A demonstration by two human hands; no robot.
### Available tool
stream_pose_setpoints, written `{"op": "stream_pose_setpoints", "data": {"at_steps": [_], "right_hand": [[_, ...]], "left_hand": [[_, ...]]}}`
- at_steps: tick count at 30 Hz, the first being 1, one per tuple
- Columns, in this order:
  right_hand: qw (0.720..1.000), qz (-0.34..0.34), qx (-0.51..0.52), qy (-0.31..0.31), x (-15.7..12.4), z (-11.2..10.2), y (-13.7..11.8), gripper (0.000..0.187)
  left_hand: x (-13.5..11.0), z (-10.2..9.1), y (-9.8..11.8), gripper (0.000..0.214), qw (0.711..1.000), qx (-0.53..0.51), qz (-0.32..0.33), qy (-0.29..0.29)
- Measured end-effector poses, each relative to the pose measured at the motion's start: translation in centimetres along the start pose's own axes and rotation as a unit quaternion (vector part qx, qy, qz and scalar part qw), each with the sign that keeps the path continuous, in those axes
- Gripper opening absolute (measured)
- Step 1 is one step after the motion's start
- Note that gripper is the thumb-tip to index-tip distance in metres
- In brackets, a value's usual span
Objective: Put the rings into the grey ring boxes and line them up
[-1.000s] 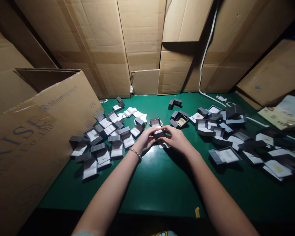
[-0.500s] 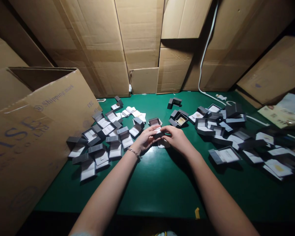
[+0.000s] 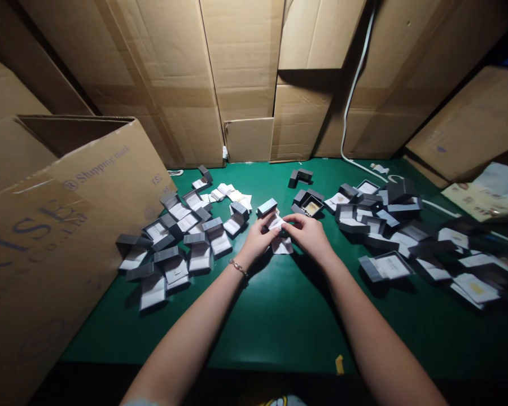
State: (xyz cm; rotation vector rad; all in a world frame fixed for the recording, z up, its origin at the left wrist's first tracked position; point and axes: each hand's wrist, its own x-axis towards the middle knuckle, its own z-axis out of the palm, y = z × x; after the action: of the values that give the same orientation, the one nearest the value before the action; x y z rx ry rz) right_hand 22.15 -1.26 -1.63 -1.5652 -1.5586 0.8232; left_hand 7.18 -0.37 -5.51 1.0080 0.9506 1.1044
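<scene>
Between my hands is a small dark jewellery box (image 3: 267, 207) with its lid raised and a white lining. My left hand (image 3: 256, 241) is closed round the box's left side, thumb on the front. My right hand (image 3: 307, 232) pinches at the right edge of the white insert (image 3: 275, 221) in the box. Just under the hands, a white pad (image 3: 282, 246) lies on the green table. The fingertips partly hide the box's lower half.
Several open boxes with white linings (image 3: 198, 252) spread to the left, beside a large open carton (image 3: 84, 225). Loose white pads (image 3: 226, 193) lie behind them. More dark boxes (image 3: 387, 265) crowd the right. Cartons (image 3: 241, 67) wall the back; a white cable (image 3: 346, 124) runs down onto the green table (image 3: 271, 327).
The box in my hands has tilted, so its lid top now catches the light. My left hand has shifted slightly right, and more of the pad below shows.
</scene>
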Motion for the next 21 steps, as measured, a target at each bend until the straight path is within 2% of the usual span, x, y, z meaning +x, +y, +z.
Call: {"op": "stream_pose_setpoints", "data": {"at_steps": [3,6,13,21], "right_hand": [[0.999,-0.009,0.013,0.036,-0.1,0.3,0.0,0.016],[0.998,-0.012,0.024,0.057,-0.3,0.7,0.1,0.018],[0.994,0.02,0.087,0.066,-0.1,1.5,0.7,0.022],[0.985,0.024,0.164,0.04,0.8,1.8,2.0,0.027]], "left_hand": [[0.0,0.2,-0.2,0.051,0.993,0.076,0.08,0.03],[0.0,0.3,-0.6,0.046,0.983,0.12,0.134,0.033],[0.0,0.3,-1.3,0.031,0.961,0.217,0.167,0.032],[-0.1,0.3,-1.3,0.035,0.937,0.27,0.219,0.034]]}}
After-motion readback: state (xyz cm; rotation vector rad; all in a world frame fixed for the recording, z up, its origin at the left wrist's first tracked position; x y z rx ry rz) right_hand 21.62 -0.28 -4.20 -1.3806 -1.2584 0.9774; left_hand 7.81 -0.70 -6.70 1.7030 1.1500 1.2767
